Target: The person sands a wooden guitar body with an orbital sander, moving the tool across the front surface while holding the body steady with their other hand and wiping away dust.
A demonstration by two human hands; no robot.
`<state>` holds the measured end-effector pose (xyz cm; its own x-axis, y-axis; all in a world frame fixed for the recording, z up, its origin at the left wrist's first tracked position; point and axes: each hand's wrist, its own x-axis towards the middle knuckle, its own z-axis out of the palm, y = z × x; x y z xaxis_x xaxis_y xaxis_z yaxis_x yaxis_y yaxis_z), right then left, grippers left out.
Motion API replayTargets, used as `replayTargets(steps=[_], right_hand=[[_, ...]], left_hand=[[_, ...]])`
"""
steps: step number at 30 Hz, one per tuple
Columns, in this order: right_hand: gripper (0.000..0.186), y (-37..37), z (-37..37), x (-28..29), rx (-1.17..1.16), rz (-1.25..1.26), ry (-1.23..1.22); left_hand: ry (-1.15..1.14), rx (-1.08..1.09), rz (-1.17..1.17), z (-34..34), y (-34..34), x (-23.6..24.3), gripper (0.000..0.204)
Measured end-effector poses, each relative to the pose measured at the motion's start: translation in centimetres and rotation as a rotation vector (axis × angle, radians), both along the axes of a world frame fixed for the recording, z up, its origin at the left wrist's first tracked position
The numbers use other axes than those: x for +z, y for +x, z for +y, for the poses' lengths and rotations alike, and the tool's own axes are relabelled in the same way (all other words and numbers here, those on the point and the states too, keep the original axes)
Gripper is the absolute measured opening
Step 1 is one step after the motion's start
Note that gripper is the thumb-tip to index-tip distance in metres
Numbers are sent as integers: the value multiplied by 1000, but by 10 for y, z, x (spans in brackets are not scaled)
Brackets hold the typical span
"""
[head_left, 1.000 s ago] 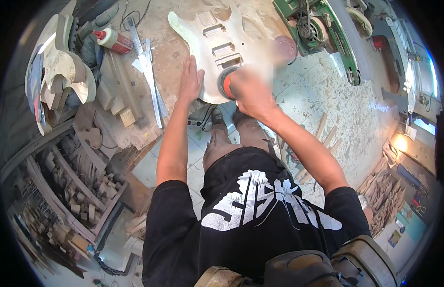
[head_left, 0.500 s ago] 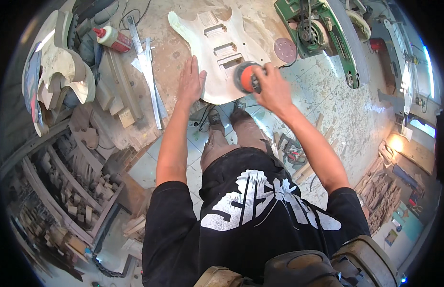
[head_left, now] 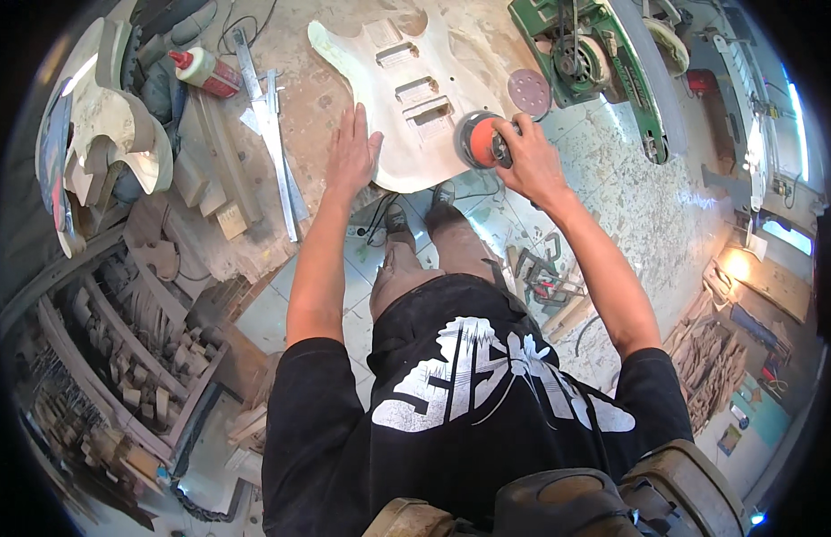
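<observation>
A pale wooden electric guitar body (head_left: pixel 407 134) with several cut-out pockets lies flat on the workbench (head_left: pixel 317 80), its rounded end toward me. My left hand (head_left: pixel 351 154) rests flat against its left edge, fingers stretched out and pointing away. My right hand (head_left: pixel 532 161) is wrapped round an orange and black sander (head_left: pixel 483 141). The sander's pad sits on the right edge of the body's rounded end, partly past the rim. A round maroon sanding disc (head_left: pixel 529 93) lies to the right of the body.
Left on the bench are a glue bottle (head_left: pixel 204 73), metal rulers (head_left: pixel 271 134) and wood strips (head_left: pixel 223 152). Another guitar body (head_left: pixel 120 116) stands at far left. A green belt machine (head_left: pixel 603 67) is at the back right. Clamps (head_left: pixel 545 277) and wood scraps (head_left: pixel 152 358) lie lower down.
My right hand has moved the sander to the right, from the body's lower face to its right edge. My left hand stays flat at the left edge.
</observation>
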<state>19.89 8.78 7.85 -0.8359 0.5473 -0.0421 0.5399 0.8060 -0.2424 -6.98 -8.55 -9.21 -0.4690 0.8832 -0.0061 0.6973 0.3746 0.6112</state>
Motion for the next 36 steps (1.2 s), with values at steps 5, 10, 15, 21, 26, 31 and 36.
replayTargets(steps=[5, 10, 15, 21, 26, 31, 36], right_hand=[[71, -24, -15, 1, 52, -24, 43], [69, -58, -46, 9, 95, -40, -50], [71, -48, -40, 9, 127, -66, -53], [66, -27, 26, 1, -197, -7, -34], [67, -42, 17, 8, -204, -51, -33], [61, -77, -54, 17, -28, -62, -122], [73, -86, -63, 16, 2, -92, -100]], left_hand=[[-16, -9, 9, 4, 2, 5, 71], [-39, -17, -12, 5, -1, 2, 72], [-38, -15, -53, -2, -4, 2, 72], [-42, -22, -17, -1, -2, 5, 71], [-61, -42, -17, 1, -3, 6, 72], [-23, -42, -2, 1, -4, 0, 70], [-20, -64, -29, -4, -10, -4, 69]])
